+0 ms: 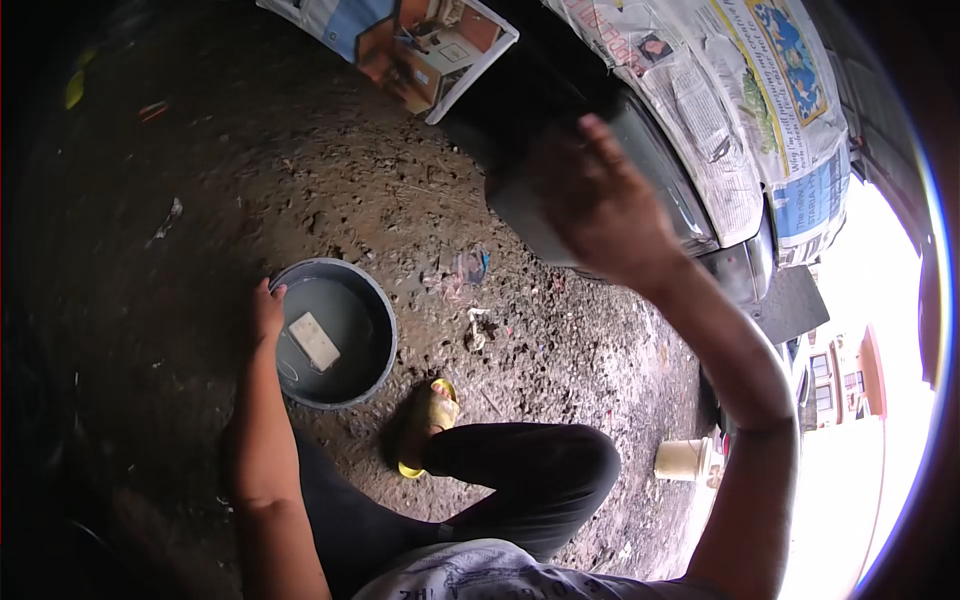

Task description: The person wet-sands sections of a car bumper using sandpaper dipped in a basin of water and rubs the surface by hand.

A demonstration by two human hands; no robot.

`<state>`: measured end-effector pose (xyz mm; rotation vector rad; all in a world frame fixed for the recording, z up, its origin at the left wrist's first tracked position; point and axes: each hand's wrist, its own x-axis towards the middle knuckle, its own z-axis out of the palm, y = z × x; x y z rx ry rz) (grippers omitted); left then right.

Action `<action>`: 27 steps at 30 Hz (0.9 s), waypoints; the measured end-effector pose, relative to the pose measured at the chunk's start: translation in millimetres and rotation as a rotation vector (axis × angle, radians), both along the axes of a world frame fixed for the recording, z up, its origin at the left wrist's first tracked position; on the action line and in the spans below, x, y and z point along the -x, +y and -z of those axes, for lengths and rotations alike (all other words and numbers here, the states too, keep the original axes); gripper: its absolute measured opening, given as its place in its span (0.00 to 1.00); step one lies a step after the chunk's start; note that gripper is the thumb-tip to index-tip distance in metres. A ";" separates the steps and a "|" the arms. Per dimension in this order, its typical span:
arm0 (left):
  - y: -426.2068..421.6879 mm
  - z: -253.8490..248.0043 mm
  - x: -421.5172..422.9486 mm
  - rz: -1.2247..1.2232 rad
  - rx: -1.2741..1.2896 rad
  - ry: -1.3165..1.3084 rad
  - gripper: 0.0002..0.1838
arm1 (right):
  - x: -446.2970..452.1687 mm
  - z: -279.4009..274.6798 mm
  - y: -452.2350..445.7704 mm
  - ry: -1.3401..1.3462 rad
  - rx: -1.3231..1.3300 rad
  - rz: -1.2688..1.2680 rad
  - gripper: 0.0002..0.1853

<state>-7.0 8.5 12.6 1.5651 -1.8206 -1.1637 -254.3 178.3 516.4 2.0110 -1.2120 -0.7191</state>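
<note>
My left hand (pixel 270 306) is closed on the rim of a round grey basin (pixel 390 345) standing on the ground. Cloudy water fills part of the basin, and a pale rectangular block (pixel 314 342) lies in it near a thin light loop. My right hand (pixel 608 205) is raised in front of the dark, glossy corner of a car (pixel 665 165). Motion smears it; some fingers look stretched out, but whether they touch the car or hold anything is unclear.
Newspaper sheets (pixel 700 110) cover parts of the car, and another printed sheet (pixel 440 55) hangs at the top. Rough, stony ground (pixel 560 370) bears scraps of litter. A whitish bucket (pixel 680 459) stands at right. My foot in a yellow slipper (pixel 440 405) is beside the basin.
</note>
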 end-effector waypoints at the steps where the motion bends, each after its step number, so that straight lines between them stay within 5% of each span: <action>1: -2.1 7.0 3.7 -0.008 0.005 0.021 0.30 | -4.1 20.4 -6.0 -0.019 -0.041 0.008 0.11; 5: -0.8 9.6 0.6 -0.038 0.029 0.049 0.29 | -9.0 59.9 -33.0 0.085 -0.244 0.084 0.09; 12: -0.4 25.4 4.7 -0.037 -0.018 0.085 0.29 | -21.5 -48.8 -23.6 -0.042 -0.063 -0.020 0.07; 15: -1.6 21.0 5.5 -0.067 -0.026 0.071 0.30 | -9.9 0.7 -27.9 0.037 -0.070 -0.013 0.07; 19: -0.6 14.0 6.6 -0.087 -0.024 0.090 0.30 | -1.9 61.2 -38.7 -0.174 -0.238 0.065 0.07; 25: 1.2 15.3 6.0 -0.070 -0.037 0.119 0.29 | -15.1 -53.1 -36.2 -0.074 -0.146 -0.111 0.08; 27: 2.0 9.7 6.0 -0.068 -0.047 0.113 0.29 | -15.3 -43.1 -34.5 -0.022 -0.175 -0.071 0.08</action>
